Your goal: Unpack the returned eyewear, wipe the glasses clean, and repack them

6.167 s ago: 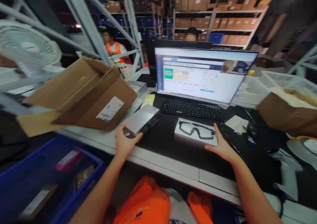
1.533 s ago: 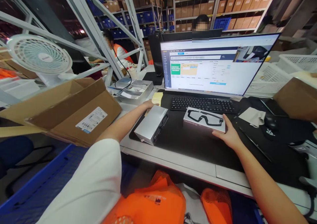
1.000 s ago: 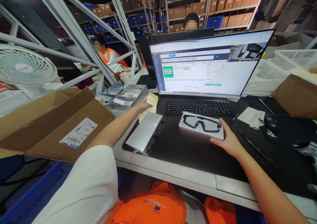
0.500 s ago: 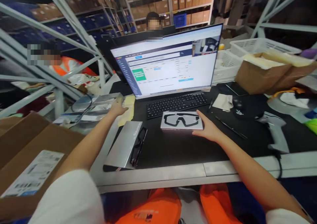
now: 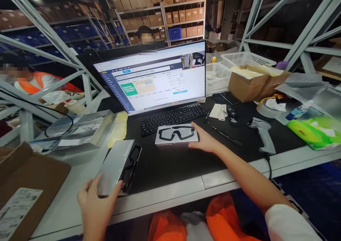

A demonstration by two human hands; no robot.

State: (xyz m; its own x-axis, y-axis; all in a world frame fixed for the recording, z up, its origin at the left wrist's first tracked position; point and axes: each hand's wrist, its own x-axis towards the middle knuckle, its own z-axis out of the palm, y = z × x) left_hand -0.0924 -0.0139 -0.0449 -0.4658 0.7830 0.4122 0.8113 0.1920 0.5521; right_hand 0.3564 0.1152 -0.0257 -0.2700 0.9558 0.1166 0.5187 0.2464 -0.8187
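A silver glasses box (image 5: 115, 166) lies slantwise at the left of the black desk mat, its printed side with dark glasses facing right. My left hand (image 5: 97, 196) spans its near end, thumb at the right side and fingers at the left. In front of the keyboard (image 5: 173, 118) is a second silver glasses box (image 5: 176, 134) with a black-framed pair pictured on top. My right hand (image 5: 204, 139) grips this box by its right end, which the fingers partly hide.
Behind the keyboard stands a lit monitor (image 5: 160, 81). A barcode scanner (image 5: 263, 134), a pen (image 5: 226, 135) and a mouse (image 5: 232, 111) lie to the right. An open carton (image 5: 34, 177) stands at the left, near a grey tray (image 5: 102, 127). Co-workers are beyond the desk.
My left hand has come back from the grey tray and yellow paper to the near end of the left glasses box. My right hand stays on its box. The camera view has turned right.
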